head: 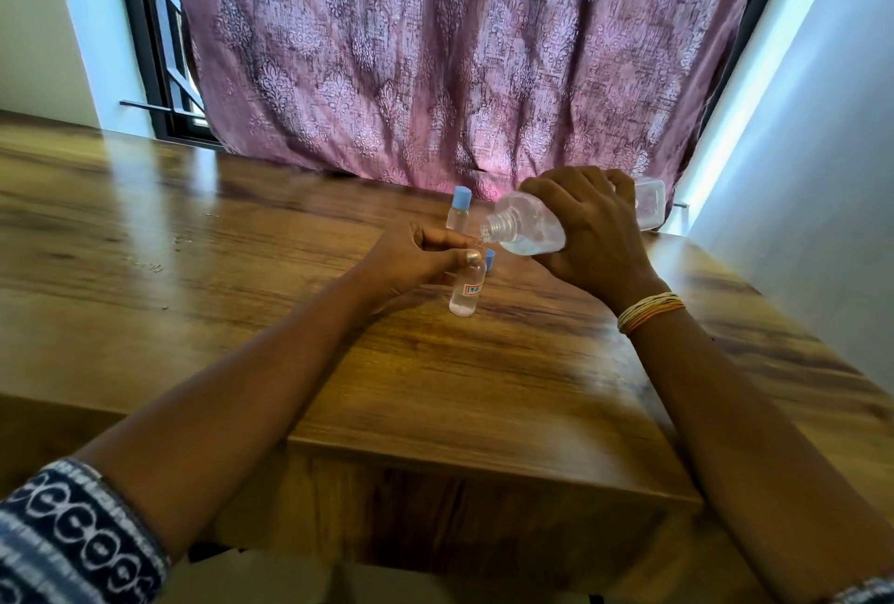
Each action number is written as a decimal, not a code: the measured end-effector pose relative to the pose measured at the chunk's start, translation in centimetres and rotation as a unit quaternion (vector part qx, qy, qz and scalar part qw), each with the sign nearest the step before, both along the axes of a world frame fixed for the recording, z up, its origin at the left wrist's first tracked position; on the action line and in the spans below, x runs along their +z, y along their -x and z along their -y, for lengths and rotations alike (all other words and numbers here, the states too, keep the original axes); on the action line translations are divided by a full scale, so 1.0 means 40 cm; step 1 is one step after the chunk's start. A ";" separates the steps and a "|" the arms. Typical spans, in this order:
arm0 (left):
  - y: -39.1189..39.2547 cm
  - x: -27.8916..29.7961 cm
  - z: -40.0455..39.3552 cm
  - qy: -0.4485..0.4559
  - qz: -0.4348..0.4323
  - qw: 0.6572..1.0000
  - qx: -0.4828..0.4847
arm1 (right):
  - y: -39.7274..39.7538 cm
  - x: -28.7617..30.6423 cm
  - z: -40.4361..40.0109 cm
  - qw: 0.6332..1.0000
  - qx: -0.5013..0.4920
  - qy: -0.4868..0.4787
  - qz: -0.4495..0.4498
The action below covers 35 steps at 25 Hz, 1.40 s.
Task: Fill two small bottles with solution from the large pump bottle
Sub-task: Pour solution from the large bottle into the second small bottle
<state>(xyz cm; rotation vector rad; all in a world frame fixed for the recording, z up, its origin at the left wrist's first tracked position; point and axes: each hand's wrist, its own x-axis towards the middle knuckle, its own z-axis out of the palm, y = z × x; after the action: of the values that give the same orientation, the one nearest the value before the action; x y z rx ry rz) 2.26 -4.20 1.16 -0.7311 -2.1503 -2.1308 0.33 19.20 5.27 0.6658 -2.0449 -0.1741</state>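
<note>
R hand (588, 235) tips clear large bottle (525, 226); L hand (416, 257) pinches small bottle (467, 286).

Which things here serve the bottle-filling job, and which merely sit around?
Job: large bottle tipped in right hand; open small bottle held by left hand; capped small bottle; loose blue cap.
Around: curtain; wooden table.

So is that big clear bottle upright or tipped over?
Tipped. The right hand holds the big bottle nearly on its side, its open threaded neck aimed down at the small bottle that the left hand steadies.
</note>
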 end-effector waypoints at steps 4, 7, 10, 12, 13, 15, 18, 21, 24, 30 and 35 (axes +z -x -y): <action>0.002 0.000 0.000 0.002 0.004 1.000 0.004 | 0.000 -0.001 0.000 1.000 -0.001 -0.002 0.000; 0.003 -0.001 0.000 0.002 0.000 1.000 0.002 | 0.002 -0.001 -0.002 1.000 0.001 0.000 0.002; 0.003 0.001 0.003 0.006 -0.001 1.000 0.003 | 0.003 -0.001 -0.002 1.000 0.002 0.001 0.004; 0.003 0.001 0.002 0.007 -0.005 1.000 -0.001 | 0.001 0.000 -0.002 1.000 0.001 0.002 0.002; 0.004 0.000 0.002 0.006 -0.005 1.000 -0.001 | 0.001 0.000 -0.002 1.000 0.001 0.003 0.001; 0.009 -0.003 0.002 0.008 -0.003 1.000 0.005 | 0.000 0.001 -0.003 1.000 0.004 0.004 0.000; 0.014 -0.006 0.003 0.008 -0.002 1.000 0.006 | 0.000 0.001 -0.002 1.000 0.008 0.006 -0.003; 0.010 -0.003 0.003 0.016 -0.007 1.000 0.004 | 0.003 0.000 -0.002 1.000 0.007 0.004 0.000; 0.010 -0.002 0.002 0.013 -0.007 1.000 0.005 | 0.002 0.001 -0.001 1.000 0.006 0.004 0.000; 0.014 -0.005 0.001 0.011 -0.004 1.000 0.007 | -0.004 0.002 0.005 1.000 0.011 0.005 -0.002; 0.012 -0.005 0.003 0.013 -0.004 1.000 0.004 | -0.003 0.002 0.003 1.000 0.008 0.003 0.005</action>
<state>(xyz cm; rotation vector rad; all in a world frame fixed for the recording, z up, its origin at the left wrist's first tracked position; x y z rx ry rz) 1.78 -4.32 0.97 -0.7303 -2.1777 -2.0971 0.44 19.08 5.36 0.6795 -2.0491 -0.1559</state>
